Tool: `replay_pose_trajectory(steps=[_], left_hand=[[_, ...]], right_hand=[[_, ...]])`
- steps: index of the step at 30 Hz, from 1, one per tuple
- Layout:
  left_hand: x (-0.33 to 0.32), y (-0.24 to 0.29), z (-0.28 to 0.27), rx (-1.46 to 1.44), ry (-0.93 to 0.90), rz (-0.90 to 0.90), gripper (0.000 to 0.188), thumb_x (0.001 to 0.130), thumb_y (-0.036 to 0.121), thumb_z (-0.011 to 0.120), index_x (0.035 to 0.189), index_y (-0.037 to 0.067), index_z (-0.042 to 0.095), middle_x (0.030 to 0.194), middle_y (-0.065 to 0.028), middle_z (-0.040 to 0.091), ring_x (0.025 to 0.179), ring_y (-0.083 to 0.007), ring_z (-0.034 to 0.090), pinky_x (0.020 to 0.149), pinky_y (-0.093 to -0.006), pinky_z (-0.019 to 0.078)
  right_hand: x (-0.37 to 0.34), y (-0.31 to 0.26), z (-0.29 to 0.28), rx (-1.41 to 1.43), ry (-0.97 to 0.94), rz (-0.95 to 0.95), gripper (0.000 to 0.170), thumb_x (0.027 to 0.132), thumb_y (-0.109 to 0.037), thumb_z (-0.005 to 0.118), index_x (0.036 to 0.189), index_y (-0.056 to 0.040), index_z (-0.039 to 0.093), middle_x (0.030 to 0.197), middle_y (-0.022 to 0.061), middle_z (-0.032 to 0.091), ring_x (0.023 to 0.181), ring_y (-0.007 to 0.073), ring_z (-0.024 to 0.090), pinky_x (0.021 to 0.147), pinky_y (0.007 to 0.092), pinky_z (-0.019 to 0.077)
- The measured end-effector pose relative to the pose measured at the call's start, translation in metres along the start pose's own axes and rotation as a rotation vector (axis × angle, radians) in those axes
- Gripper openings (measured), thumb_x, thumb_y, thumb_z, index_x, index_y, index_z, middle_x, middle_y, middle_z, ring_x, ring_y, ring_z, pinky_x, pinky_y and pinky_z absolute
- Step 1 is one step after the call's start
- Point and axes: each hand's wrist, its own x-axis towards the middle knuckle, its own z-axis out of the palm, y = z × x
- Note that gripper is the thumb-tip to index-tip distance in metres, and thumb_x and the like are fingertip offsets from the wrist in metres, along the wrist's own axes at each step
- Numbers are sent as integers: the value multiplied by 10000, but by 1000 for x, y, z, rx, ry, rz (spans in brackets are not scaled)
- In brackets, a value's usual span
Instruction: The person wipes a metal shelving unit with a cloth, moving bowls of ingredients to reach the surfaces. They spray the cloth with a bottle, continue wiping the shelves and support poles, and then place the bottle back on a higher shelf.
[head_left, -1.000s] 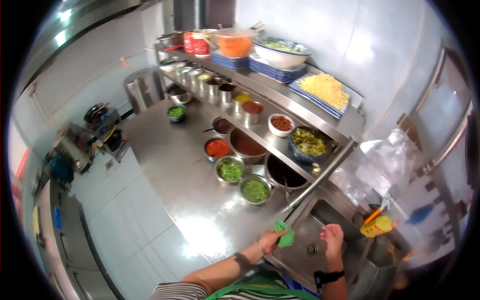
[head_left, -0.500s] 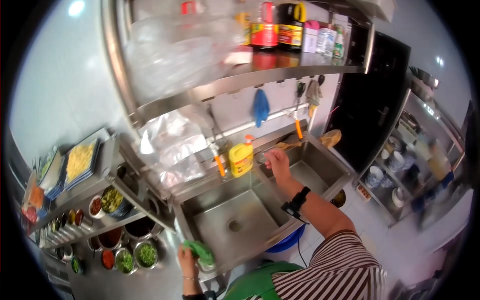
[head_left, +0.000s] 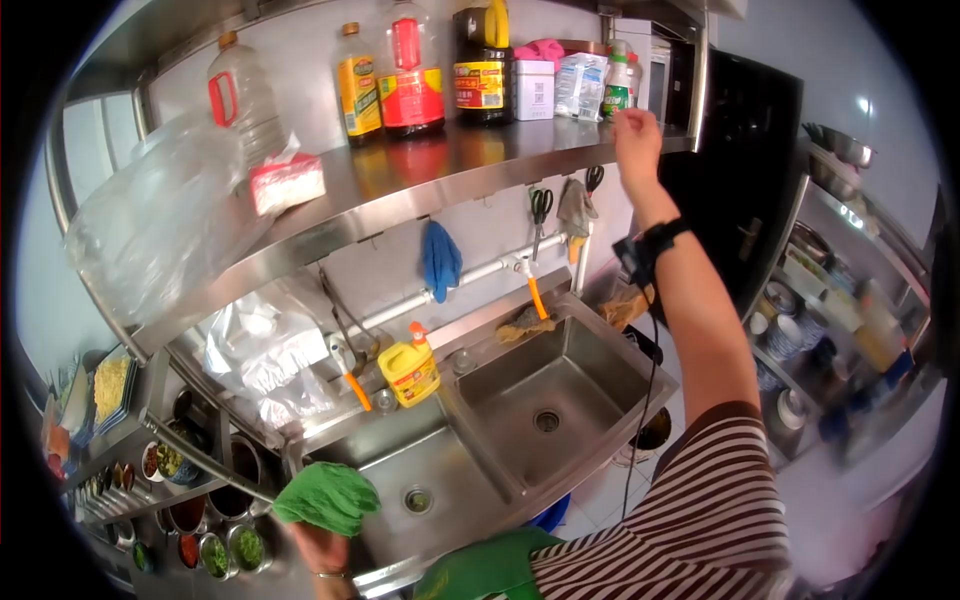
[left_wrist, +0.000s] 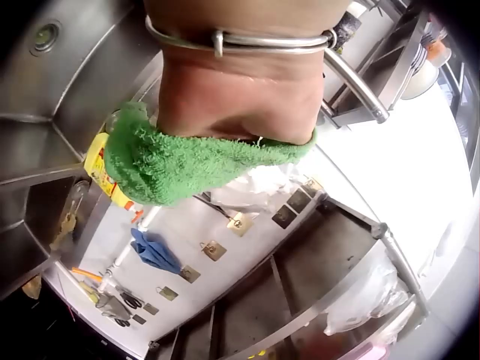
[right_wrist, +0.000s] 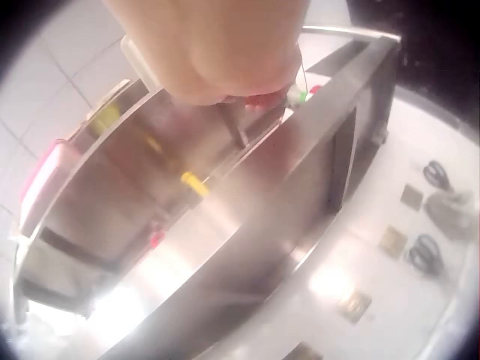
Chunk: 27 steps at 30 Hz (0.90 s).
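A green cloth (head_left: pixel 328 497) is bunched over my left hand (head_left: pixel 318 548), at the near-left rim of the left sink. The left wrist view shows the cloth (left_wrist: pixel 180 169) covering the fingers of that hand (left_wrist: pixel 240 105). My right hand (head_left: pixel 637 145) is raised at the right end of the upper shelf (head_left: pixel 420 165), in front of a small green-labelled bottle (head_left: pixel 616 92). In the right wrist view the back of the hand (right_wrist: pixel 217 67) hides most of its fingers, so whether it touches the bottle cannot be told.
A double sink (head_left: pixel 545 395) lies below the shelf, with a yellow jug (head_left: pixel 410 372) behind it. Sauce bottles (head_left: pixel 410 95), a white tin (head_left: pixel 534 90) and a tissue pack (head_left: pixel 288 184) stand on the shelf. Food bowls (head_left: pixel 246 547) are at the lower left.
The view has swung right from the food counter to the sinks and shelf. My right hand has risen from above the sink to the shelf; my left still holds the cloth, now more spread out.
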Motion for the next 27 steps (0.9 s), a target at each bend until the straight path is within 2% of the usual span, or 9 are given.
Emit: replay_pose_trajectory(steps=[3,5,9,13,15,16,19,25,27], left_hand=[[7,-20,13,25,-8,11,625,988,525,511,1391,47,519,1394,-143,561,1272,-338,527,1098,-504,414],[9,-29,15,76,21,13,659,973,540,528,1406,43,508,1399,-150,556,1277,-344,526,1080,-518,430],[20,-35,7,74,56,-7,665,971,545,527,1405,42,509,1397,-152,559,1273,-351,529,1078,-534,428],[33,-38,17,176,115,16,663,978,576,468,1347,33,554,1327,-166,608,1212,-370,572,1068,-523,437],[41,-38,26,485,7,183,383,1013,439,488,930,79,589,945,-135,630,838,-312,600,763,-456,489],[46,-41,28,638,-45,267,423,1030,371,498,722,103,607,754,-120,640,652,-284,614,610,-422,515],[60,-56,29,643,4,313,558,1028,431,505,570,111,501,614,-114,567,493,-241,527,483,-337,471],[82,-74,45,523,193,96,347,1017,439,525,948,99,502,743,-129,603,604,-255,578,539,-354,517],[86,-78,46,514,227,60,352,1013,441,531,1074,96,502,786,-134,615,641,-260,595,558,-360,533]], right_hand=[[59,39,-5,-301,85,-90,321,847,-239,716,1031,14,648,906,169,723,824,269,710,771,371,550],[83,61,-6,-197,16,104,363,861,-210,718,1113,41,651,993,133,708,835,204,673,763,321,535],[117,105,-11,-296,-57,150,446,849,-250,730,1176,41,650,971,122,712,873,218,664,807,317,521],[145,104,-19,-159,-368,525,722,855,-321,743,1413,20,439,1375,195,511,1223,366,496,934,521,448],[150,103,-17,-94,-458,638,836,858,-332,745,1499,12,333,1521,222,399,1346,423,407,989,587,402],[144,105,-14,-45,-425,558,706,852,-301,751,1384,45,442,1327,196,531,1168,341,523,906,493,449],[151,118,-2,-40,-425,499,655,846,-264,767,1346,57,491,1165,160,654,1024,249,628,860,403,486],[159,120,-5,-147,-509,448,856,790,-476,790,1389,39,460,1252,171,626,1106,246,612,924,406,470],[187,149,-7,-295,-448,436,1010,759,-577,775,1467,18,371,1390,211,524,1274,280,502,1021,492,392]])
